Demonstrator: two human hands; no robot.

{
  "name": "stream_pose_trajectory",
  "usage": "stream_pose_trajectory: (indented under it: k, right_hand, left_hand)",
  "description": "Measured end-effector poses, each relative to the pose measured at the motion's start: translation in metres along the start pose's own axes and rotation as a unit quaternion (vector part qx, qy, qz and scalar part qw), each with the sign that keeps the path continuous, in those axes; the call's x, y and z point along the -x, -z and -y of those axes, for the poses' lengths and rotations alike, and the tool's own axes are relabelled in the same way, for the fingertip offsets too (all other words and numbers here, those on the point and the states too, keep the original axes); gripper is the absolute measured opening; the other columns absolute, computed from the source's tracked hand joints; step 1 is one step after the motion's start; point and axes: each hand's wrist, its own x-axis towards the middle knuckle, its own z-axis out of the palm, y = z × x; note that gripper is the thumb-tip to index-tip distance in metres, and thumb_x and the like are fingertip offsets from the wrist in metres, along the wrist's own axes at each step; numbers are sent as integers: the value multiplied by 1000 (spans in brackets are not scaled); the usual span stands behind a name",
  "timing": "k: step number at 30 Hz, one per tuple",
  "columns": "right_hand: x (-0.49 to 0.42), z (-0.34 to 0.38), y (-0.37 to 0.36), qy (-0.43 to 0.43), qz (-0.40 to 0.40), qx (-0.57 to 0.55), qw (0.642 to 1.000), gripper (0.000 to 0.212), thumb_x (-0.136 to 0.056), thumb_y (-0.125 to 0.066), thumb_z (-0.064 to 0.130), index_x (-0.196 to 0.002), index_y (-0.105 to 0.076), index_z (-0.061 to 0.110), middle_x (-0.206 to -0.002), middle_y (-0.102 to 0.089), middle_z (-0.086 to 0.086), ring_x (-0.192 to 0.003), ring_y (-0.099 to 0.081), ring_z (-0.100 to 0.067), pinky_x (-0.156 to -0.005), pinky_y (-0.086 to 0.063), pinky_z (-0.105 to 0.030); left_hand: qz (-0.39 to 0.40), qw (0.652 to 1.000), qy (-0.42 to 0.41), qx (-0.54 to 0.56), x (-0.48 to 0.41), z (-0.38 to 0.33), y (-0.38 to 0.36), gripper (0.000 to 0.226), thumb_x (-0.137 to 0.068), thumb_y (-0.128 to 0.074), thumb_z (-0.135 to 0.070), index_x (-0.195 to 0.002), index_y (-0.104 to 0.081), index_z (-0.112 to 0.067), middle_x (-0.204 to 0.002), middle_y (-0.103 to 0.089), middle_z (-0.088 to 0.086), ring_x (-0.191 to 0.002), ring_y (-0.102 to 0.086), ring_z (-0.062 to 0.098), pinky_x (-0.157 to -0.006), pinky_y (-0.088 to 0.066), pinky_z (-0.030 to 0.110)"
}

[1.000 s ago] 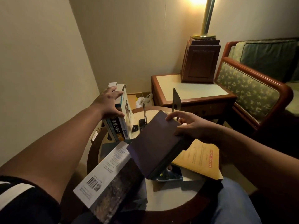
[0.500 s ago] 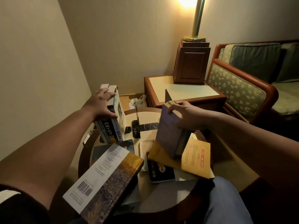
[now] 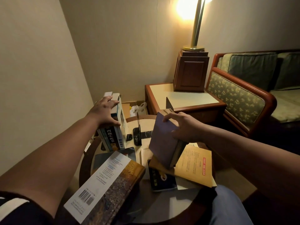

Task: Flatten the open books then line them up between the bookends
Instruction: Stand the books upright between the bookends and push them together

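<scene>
My left hand (image 3: 105, 113) rests on top of a few upright books (image 3: 113, 137) at the far left of the round table, holding them from above. My right hand (image 3: 185, 127) grips a purple-covered book (image 3: 162, 140), held nearly upright and tilted over the table's middle. Two thin dark bookends stand there: one (image 3: 138, 132) between the upright books and the purple book, the other (image 3: 168, 104) just behind my right hand. Lying flat are a yellow book (image 3: 196, 164), a dark small book (image 3: 162, 181) and a large book with a barcode (image 3: 105, 184) near me.
The round wooden-rimmed table (image 3: 186, 203) stands in a corner by the wall. Behind it is a square side table (image 3: 183, 98) with a lamp base (image 3: 190, 70). An armchair (image 3: 243, 98) is at the right. My knee in jeans (image 3: 230, 207) is under the table's near edge.
My right hand has lifted the purple book from lying flat and low to nearly upright, moving it back toward the bookends. My left hand has stayed on the upright books.
</scene>
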Motion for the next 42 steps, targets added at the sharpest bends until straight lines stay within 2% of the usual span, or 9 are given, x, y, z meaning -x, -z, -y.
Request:
stream_pose_trajectory:
  k: [8, 12, 18, 25, 30, 34, 36, 39, 42]
  right_hand:
    - [-19, 57, 28, 58, -88, -79, 991, 45, -86, -70, 18, -123, -52, 36, -121, -53, -3, -87, -63, -23, -58, -59, -33]
    - [-39, 89, 38, 66, -152, -98, 981, 46, -86, -70, 19, -126, -53, 31, -109, -54, -3, -77, -61, -22, -43, -50, -25]
    - [-89, 116, 31, 50, -190, -64, 978, 46, -86, -70, 26, -128, -52, 31, -111, -53, -8, -77, -55, -18, -43, -40, -19]
    - [-140, 117, -4, 30, -160, -54, 985, 55, -84, -68, 28, -135, -50, 34, -120, -52, -11, -82, -58, -21, -48, -34, -16]
    - [-155, 115, -34, 25, -139, -44, 989, 56, -87, -66, 27, -141, -50, 35, -121, -49, -11, -76, -57, -22, -52, -37, -18]
    - [-167, 114, -58, 8, -112, -50, 992, 54, -84, -57, 34, -138, -51, 39, -123, -56, -15, -81, -65, -30, -67, -54, -32]
    - [-170, 116, -65, -5, -115, -41, 993, 51, -87, -54, 34, -138, -52, 38, -128, -52, -15, -91, -65, -32, -76, -54, -35]
    - [-173, 117, -76, -20, -107, -43, 993, 48, -94, -51, 33, -141, -50, 37, -134, -45, -14, -100, -61, -31, -79, -55, -33]
    - [-175, 115, -91, -45, -95, -41, 994, 48, -95, -50, 31, -143, -47, 39, -137, -40, -14, -109, -57, -33, -91, -52, -37]
  left_hand:
    - [7, 1000, 10, 14, 1, 1, 4, 105, -56, -90, -44, -146, -37, -32, -160, -20, 1, -146, -20, 31, -114, -31, 54]
    - [1, 1000, 4, 8, 1, -2, 5, 103, -57, -90, -40, -146, -40, -28, -160, -22, 4, -145, -23, 30, -116, -24, 45]
    - [2, 1000, 6, -7, 5, 0, 4, 104, -61, -88, -39, -149, -34, -27, -161, -21, 4, -145, -22, 31, -117, -27, 50]
    - [-48, 998, -47, 5, 9, -1, 2, 94, -61, -89, -37, -141, -45, -19, -153, -36, 15, -140, -35, 36, -111, -37, 54]
    - [-43, 999, -16, 21, 3, 19, -4, 89, -66, -85, -37, -144, -44, -23, -157, -29, 10, -143, -28, 34, -114, -34, 51]
    - [-52, 998, -5, 25, -6, 29, -8, 56, -91, -66, -21, -144, -46, -19, -156, -31, 10, -143, -30, 34, -116, -30, 44]
    - [-67, 997, 0, 43, -7, 27, -11, 46, -97, -53, -14, -143, -49, -18, -155, -33, 12, -142, -31, 34, -117, -27, 44]
    - [-64, 996, 2, 63, -4, 23, -10, 51, -93, -59, -23, -143, -48, -21, -156, -31, 11, -143, -29, 35, -118, -26, 49]
    - [-41, 998, 0, 56, 0, 19, -6, 78, -75, -77, -27, -146, -45, -22, -157, -29, 7, -144, -26, 30, -119, -24, 43]
